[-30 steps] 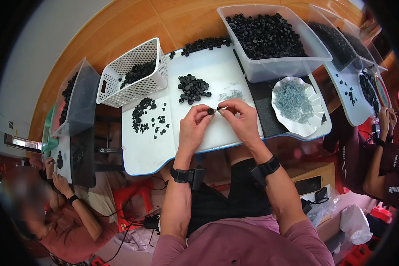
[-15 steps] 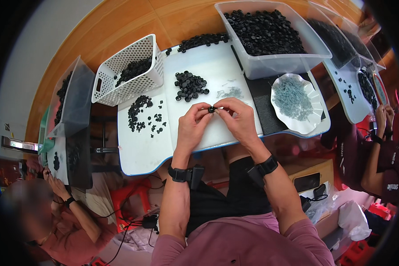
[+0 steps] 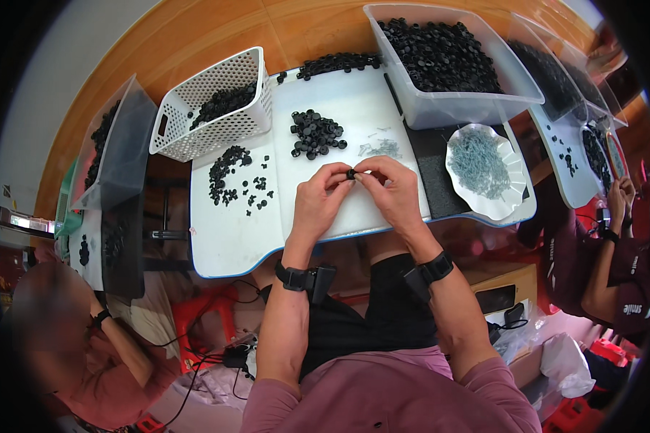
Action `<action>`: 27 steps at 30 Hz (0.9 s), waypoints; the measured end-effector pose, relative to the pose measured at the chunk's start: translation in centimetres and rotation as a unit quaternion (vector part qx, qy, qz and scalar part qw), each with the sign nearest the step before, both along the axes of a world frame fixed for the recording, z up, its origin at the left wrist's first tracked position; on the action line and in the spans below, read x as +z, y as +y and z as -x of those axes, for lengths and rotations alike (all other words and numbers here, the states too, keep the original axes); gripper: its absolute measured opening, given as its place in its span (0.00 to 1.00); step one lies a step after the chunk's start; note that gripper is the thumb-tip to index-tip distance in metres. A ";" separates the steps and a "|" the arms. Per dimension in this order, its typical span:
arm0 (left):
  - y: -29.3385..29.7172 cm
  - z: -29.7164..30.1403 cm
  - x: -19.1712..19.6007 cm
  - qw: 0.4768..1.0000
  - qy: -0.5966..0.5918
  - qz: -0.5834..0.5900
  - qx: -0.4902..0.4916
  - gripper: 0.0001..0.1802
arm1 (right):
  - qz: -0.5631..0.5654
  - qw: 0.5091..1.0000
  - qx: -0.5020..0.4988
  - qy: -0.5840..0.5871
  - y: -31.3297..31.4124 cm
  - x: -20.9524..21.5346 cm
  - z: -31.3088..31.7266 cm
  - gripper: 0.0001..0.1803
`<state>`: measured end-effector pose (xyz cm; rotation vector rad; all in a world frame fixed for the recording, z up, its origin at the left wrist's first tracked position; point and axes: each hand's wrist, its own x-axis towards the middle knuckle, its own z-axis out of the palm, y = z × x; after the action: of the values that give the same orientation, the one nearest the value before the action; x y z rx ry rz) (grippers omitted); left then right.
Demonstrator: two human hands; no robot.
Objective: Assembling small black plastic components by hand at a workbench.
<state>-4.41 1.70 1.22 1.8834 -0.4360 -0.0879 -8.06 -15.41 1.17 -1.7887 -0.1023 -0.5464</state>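
Above the white work board (image 3: 318, 224), my left hand (image 3: 318, 202) and my right hand (image 3: 393, 193) meet fingertip to fingertip. Pinched between them is a small round black plastic part (image 3: 351, 174); the fingers cover most of it. Just beyond lies a heap of round black caps (image 3: 318, 135). To its right are some loose thin grey pieces, like pins or screws (image 3: 384, 148). Smaller black plastic pieces (image 3: 230, 173) are spread over the left side of the board.
A scalloped white dish (image 3: 514, 189) of thin blue-grey pieces rests on a black mat (image 3: 432, 169) at right. Behind stand a perforated white basket (image 3: 184, 141) and a clear bin (image 3: 455, 108) of black parts. Co-workers sit on both sides.
Both hands keep their pinch on the black part, with only slight finger movement. The whole view has shifted a little. At left, the co-worker's head and arm have moved.
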 end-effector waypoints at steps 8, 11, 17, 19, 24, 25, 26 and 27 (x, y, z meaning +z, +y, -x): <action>-0.2 0.2 0.0 1.000 0.007 0.015 0.005 0.16 | -0.050 0.998 0.009 0.025 -0.1 -0.7 -0.1 0.08; -0.3 0.2 0.0 1.000 0.009 0.015 0.004 0.16 | -0.062 0.997 0.011 0.037 -0.3 -1.1 -0.2 0.08; -0.2 0.1 -0.2 1.000 -0.022 0.009 0.005 0.16 | -0.074 0.996 0.012 0.056 -0.2 -1.2 -0.4 0.08; -0.3 0.1 -0.2 1.000 -0.018 0.005 0.004 0.16 | -0.081 0.995 0.016 0.064 -0.2 -1.2 -0.3 0.08; -0.2 0.2 -0.4 1.000 -0.023 0.013 0.004 0.16 | -0.054 0.997 0.018 0.048 -0.2 -0.8 0.0 0.07; -0.3 0.1 -0.3 1.000 -0.021 0.016 0.004 0.16 | -0.050 0.998 0.013 0.038 -0.2 -0.8 0.0 0.07; -0.3 0.2 -0.3 1.000 -0.020 0.020 0.004 0.16 | -0.049 0.998 0.014 0.039 -0.2 -0.8 0.0 0.07; -0.3 0.2 -0.2 1.000 -0.020 0.020 0.004 0.16 | -0.049 0.998 0.012 0.038 -0.2 -0.9 -0.1 0.07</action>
<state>-4.56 1.41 1.00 1.8496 -0.4531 -0.0359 -8.00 -15.65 0.29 -1.7084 -0.0441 -0.4573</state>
